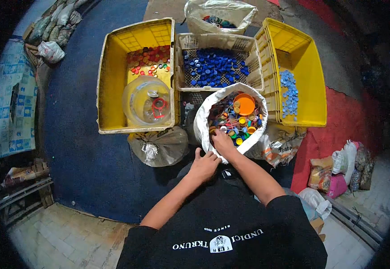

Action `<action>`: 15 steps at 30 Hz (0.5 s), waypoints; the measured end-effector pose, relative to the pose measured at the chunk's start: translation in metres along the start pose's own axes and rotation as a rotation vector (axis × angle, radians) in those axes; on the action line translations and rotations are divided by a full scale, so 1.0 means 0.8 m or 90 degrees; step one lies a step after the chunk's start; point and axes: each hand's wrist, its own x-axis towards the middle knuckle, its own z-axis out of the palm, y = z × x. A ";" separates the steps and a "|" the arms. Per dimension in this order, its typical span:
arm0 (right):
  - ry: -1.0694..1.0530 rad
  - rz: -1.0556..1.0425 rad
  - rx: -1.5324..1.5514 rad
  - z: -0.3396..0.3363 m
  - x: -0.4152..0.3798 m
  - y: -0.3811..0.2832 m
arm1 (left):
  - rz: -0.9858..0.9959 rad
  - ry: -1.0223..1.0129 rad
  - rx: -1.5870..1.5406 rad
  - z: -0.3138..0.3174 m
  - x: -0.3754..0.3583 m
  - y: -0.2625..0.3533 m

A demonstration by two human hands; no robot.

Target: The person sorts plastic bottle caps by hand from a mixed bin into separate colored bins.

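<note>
Dark blue covering (83,175) spreads across the floor. The right hand (223,143) reaches into a white sack (202,121) of mixed caps (235,127); whether its grip holds one cannot be told. The left hand (204,166) is at the near rim, fingers partly bent, its hold unclear. Beyond the right grip are an orange lid (244,104) and a crate (222,40) of blue caps (215,67), between a left yellow bin (112,89) with red caps (148,58) and a right one (309,80) with light-blue caps (289,92).
</note>
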 end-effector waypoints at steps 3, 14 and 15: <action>0.000 0.059 -0.016 0.016 0.007 0.002 | -0.003 -0.011 -0.013 0.000 0.000 -0.004; 0.086 0.320 0.544 -0.099 -0.015 0.007 | 0.006 0.077 -0.180 -0.055 -0.011 -0.002; 0.082 0.320 0.668 -0.097 -0.016 0.016 | 0.018 0.110 -0.221 -0.060 -0.010 -0.004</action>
